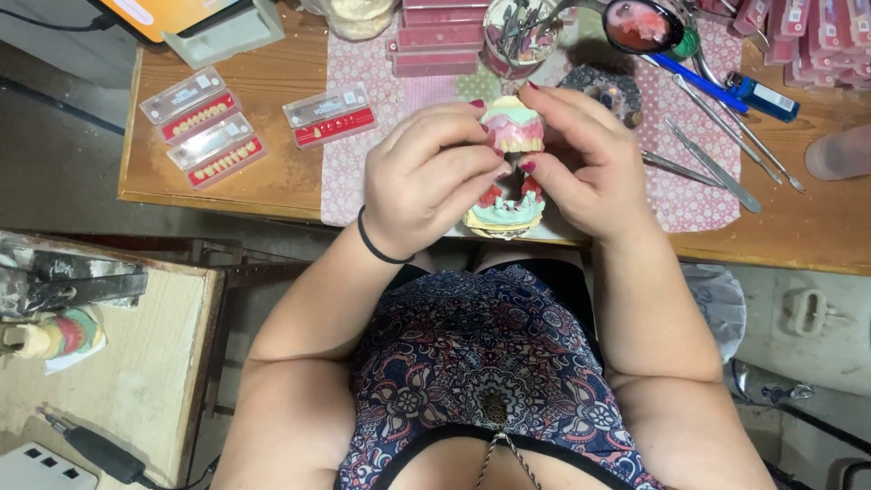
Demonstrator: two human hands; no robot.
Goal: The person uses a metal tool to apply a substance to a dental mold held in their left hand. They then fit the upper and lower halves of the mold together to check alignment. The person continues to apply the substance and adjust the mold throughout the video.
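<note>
A wooden tabletop (272, 172) fills the upper part of the view, and a second, paler tabletop (136, 363) sits at lower left with a plaster model (59, 338) and a dark cable (100, 451) on it. A patterned pink cloth (689, 200) lies across the middle of the wooden one.

Both hands meet over the near edge of that cloth. The left hand (434, 177), a black band round its wrist, is curled around the left side of a dental model (510, 168), fingers grasping it. The right hand (590, 154) grips the model's right side, its fingertips pressed to the upper part. The model is held upright between them: pink gums with pale teeth on top, a greenish base with red wax below.

To the left lie three flat cards of teeth (213, 127), near one another. Behind the hands stands a stack of red boxes (445, 36) and a cup of tools (519, 34). To the right lie metal instruments (717, 168), a blue lighter (762, 95) and a pink bottle (839, 152).
</note>
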